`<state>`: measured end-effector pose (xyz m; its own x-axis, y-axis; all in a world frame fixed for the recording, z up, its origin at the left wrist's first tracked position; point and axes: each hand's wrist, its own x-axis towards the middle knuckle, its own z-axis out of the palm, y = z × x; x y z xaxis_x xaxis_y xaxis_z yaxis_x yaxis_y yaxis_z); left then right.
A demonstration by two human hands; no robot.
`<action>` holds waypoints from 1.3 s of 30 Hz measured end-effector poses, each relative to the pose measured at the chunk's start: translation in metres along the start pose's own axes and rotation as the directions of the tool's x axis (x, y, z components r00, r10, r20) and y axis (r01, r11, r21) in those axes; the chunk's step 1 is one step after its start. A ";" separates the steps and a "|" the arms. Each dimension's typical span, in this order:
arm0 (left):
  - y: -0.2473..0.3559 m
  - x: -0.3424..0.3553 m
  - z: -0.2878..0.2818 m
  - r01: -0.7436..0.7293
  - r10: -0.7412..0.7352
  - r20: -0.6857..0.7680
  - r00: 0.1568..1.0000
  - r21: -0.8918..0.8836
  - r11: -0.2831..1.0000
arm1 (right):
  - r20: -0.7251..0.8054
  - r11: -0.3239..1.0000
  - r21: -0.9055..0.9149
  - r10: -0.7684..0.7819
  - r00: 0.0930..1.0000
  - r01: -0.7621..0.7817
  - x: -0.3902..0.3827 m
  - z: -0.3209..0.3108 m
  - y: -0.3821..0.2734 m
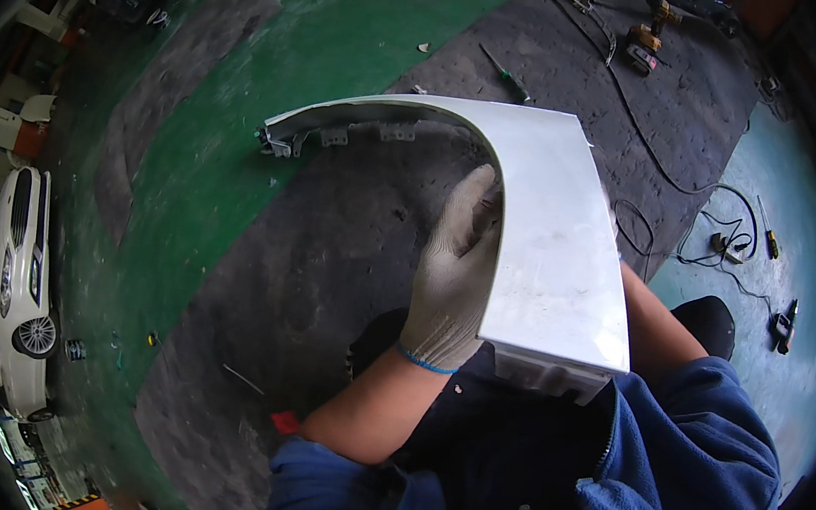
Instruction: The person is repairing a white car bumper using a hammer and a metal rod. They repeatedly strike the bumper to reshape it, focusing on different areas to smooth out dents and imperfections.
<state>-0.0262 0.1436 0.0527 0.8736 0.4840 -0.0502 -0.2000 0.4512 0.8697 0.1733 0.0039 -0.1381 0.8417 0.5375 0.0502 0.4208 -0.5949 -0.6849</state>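
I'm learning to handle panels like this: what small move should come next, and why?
Probably draw the white fender slightly closer in: its narrow end reaches out ahead-left, well away from the left hand at the wheel-arch edge, and a screwdriver lies just beyond the fender on the dark mat.

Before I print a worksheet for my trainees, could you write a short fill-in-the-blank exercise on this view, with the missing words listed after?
1. The left hand, which grips the curved panel, wears a pale ____.
2. The panel's broad outer face is ____ in colour.
3. The person's sleeves are ____ in colour.
4. A parked car with a spoked wheel stands near the picture's ____ edge.

Missing words: glove; white; blue; left.
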 end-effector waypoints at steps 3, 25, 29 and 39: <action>-0.009 0.020 -0.007 -0.077 0.083 0.007 0.997 0.460 0.885 | -0.245 0.984 -0.004 -0.174 0.954 0.178 0.040 -0.042 -0.017; 0.155 0.248 0.059 -0.440 0.555 0.428 0.713 0.890 -0.120 | 0.423 0.857 0.290 0.284 0.860 -0.426 0.008 -0.026 0.083; 0.228 0.215 0.122 -0.583 0.640 0.361 0.678 0.794 0.170 | 0.382 0.822 0.378 0.281 0.881 -0.426 0.014 -0.021 0.065; 0.302 0.188 0.121 -0.599 0.807 0.098 0.583 0.722 0.345 | -0.050 0.679 0.732 0.126 0.991 -0.050 0.066 -0.086 0.020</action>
<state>0.1313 0.2798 0.3655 0.3916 0.5723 0.7205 -0.2723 -0.6759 0.6848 0.2664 -0.0240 -0.0860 0.9040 0.4274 -0.0004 -0.0037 0.0071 -1.0000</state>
